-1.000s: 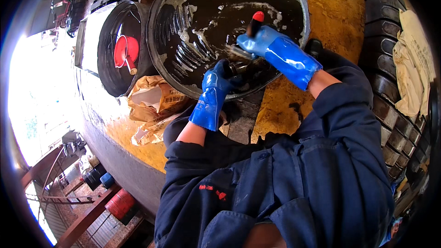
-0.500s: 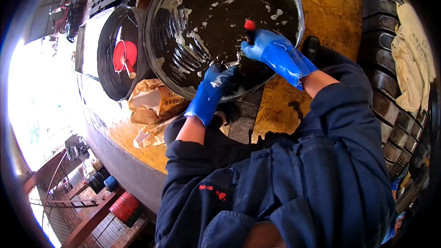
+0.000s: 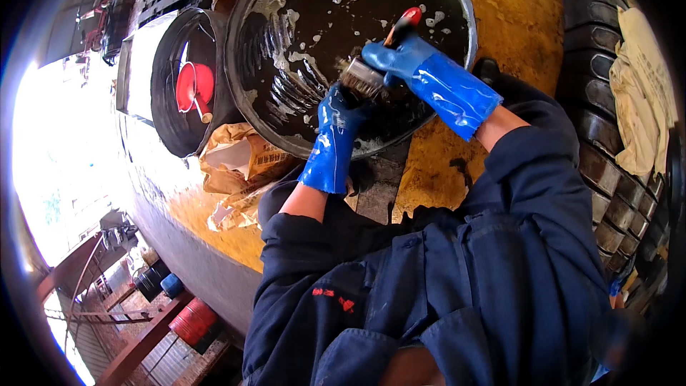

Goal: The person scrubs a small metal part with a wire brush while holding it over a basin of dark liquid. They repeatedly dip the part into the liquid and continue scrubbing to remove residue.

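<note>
My right hand, in a blue rubber glove, is closed around a paintbrush with a red-tipped handle. The brush's metal band and bristles point toward my left hand, also gloved in blue. That hand is closed on a dark object, mostly hidden by its fingers and the brush. Both hands are over a large round black tub of dark liquid with patches of foam. Several ridged metal parts lie on the tub's left side, partly in the liquid.
Left of the tub stands a black container with a red ladle-like scoop. Torn brown paper bags lie below it. Stacked dark metal blocks with a cream sack line the right. A red drum stands lower left.
The brush has turned, so its bristle end now shows near my left hand and its red handle tip has moved up and right. My left hand has shifted slightly right and up.
</note>
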{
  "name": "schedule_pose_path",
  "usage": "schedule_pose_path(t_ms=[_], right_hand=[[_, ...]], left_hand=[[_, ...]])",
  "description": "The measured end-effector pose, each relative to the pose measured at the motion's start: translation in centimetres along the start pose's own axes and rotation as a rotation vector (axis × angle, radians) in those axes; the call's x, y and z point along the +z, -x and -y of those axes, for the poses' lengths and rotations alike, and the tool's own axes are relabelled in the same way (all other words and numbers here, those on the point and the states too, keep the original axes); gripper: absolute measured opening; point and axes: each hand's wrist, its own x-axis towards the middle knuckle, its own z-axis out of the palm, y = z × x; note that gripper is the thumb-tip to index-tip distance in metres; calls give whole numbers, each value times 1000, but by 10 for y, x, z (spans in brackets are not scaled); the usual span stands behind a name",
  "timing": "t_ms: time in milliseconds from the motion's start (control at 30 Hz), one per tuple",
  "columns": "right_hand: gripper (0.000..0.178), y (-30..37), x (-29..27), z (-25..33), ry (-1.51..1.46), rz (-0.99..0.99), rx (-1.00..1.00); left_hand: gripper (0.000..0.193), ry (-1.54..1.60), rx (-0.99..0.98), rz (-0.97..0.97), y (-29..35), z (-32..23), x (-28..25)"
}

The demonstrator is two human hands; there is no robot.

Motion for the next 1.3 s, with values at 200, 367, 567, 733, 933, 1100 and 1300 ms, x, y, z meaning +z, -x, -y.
schedule_pose_path(t_ms=[200, 367, 567, 733, 933, 1100, 1300], right_hand=[[49, 9, 10, 2, 397, -109, 158], [49, 18, -1, 30, 455, -187, 203], [53, 17, 10, 21, 394, -83, 242], [49, 15, 0, 11, 606, -146, 260], [49, 20, -1, 22, 550, -101, 301], [49, 14, -7, 9, 539, -132, 332], [55, 19, -13, 29, 255, -150, 191]], left_hand=[[58, 170, -48, 60, 15, -23, 2], [58, -49, -49, -82, 21, -31, 3], [52, -195, -54, 37, 30, -70, -9], [60, -412, -90, 145, 27, -75, -16], [70, 68, -124, 195, -3, 12, 1], [51, 304, -295, 184, -9, -25, 10], [60, 352, -162, 142, 0, -23, 20]])
